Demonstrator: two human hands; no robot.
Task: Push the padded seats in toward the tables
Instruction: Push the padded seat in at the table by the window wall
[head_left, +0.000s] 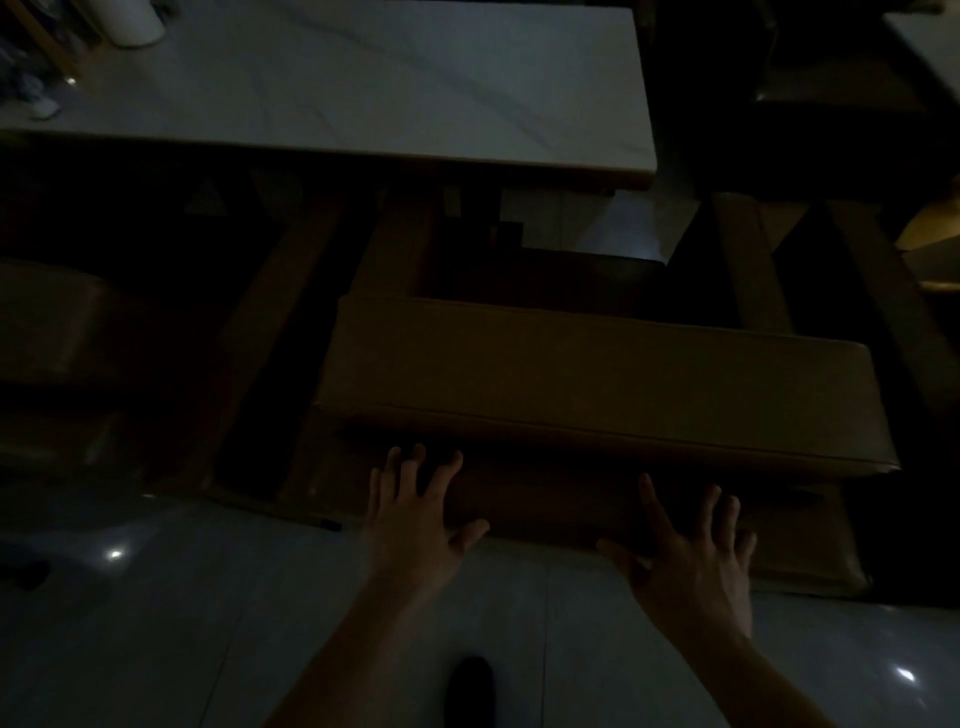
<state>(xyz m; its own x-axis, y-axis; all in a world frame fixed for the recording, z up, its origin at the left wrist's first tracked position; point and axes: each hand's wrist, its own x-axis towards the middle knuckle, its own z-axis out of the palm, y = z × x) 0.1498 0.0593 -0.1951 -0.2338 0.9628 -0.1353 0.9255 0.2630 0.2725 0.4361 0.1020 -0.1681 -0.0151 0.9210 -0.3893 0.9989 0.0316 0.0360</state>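
The room is dim. A long brown padded seat (597, 384) stands in front of me, its far edge a short way from a white marble-look table (363, 83). My left hand (415, 519) is open with fingers spread, reaching the dark side panel below the cushion near its left end. My right hand (691, 556) is open too, fingers splayed against the same panel toward the right. Neither hand holds anything. Whether the palms touch the seat is hard to tell in the dark.
Another padded seat (47, 322) sits at the left. Dark wooden table legs (280, 312) run under the table. A second table corner (930, 47) shows at the top right. A white cylinder (137, 23) stands on the table. My shoe (470, 686) rests on the glossy tiled floor (156, 623).
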